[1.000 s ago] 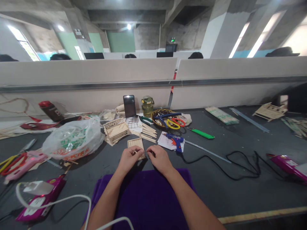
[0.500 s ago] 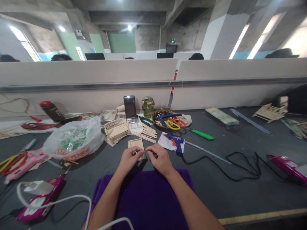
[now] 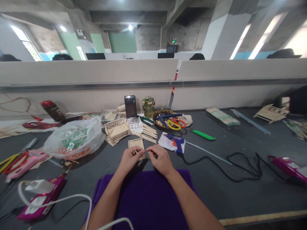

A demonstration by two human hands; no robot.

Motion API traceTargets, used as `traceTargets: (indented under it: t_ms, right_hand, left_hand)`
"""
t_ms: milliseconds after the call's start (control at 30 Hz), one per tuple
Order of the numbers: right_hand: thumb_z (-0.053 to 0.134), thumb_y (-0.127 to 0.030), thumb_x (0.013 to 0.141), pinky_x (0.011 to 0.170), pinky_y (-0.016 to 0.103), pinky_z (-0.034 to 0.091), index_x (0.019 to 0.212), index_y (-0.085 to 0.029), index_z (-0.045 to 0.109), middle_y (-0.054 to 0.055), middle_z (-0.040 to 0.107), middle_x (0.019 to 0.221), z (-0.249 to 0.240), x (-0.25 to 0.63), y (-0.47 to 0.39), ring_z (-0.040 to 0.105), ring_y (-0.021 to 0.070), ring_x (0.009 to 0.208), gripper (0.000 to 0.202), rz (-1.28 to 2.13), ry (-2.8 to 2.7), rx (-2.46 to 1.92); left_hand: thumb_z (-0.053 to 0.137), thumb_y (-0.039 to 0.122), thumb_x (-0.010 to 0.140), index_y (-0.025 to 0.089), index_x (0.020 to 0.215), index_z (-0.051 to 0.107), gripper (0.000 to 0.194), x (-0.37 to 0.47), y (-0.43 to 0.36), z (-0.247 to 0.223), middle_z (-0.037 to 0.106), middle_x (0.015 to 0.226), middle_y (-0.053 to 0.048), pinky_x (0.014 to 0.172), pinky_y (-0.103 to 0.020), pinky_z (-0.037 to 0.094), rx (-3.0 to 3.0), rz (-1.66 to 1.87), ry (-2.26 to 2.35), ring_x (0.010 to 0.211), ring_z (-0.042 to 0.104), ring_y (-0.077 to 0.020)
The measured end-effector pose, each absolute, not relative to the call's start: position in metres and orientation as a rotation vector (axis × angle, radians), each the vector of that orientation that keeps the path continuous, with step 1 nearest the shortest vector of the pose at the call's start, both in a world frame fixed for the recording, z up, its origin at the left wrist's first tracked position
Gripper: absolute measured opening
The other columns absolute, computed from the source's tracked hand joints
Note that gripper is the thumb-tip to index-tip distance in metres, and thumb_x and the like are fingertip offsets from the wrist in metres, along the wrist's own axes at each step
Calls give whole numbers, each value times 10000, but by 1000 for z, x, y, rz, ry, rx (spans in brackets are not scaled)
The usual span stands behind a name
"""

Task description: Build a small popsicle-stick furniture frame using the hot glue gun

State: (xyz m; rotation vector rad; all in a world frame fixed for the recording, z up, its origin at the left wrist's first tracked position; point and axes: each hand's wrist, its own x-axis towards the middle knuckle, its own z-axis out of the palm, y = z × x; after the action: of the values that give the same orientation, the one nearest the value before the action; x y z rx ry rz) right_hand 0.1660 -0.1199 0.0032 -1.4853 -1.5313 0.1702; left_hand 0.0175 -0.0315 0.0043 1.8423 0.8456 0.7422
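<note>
A small framed panel of pale wooden sticks (image 3: pixel 136 144) lies on the dark table, partly hidden by my fingers. My left hand (image 3: pixel 130 159) is over its lower part, thumb and forefinger pinched together; what they hold is too small to make out. Close beside it on the right, my right hand (image 3: pixel 160 158) has its fingers curled in a pinch, its fingertips near the panel's right edge. Behind the panel stands a small wooden stick model (image 3: pixel 117 130), with loose sticks (image 3: pixel 149 133) to its right.
A blue glue gun (image 3: pixel 177 142) rests on paper, its black cord running right. Pliers lie on a wicker basket (image 3: pixel 165 120). To the left are a plastic bag (image 3: pixel 74 137) and a pink glue gun (image 3: pixel 27 163). A purple cloth (image 3: pixel 151 201) lies under my forearms.
The whole view has shifted very slightly. Both hands keep nearly the same pinched pose beside the panel.
</note>
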Motion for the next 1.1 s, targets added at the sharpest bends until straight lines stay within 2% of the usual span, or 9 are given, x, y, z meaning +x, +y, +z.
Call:
traceTargets:
  t_ms: [1100]
  right_hand:
    - [502,-140,847,750,264,421,866,-230,650,14,643,807,4,166,-120,571,164,827,175,186,-1531,-1488]
  left_hand:
    - [588,381,781,138,753,691,265,17,-31,3,646,656,-15,555,-207,392,1850,731,849,582,536,-128]
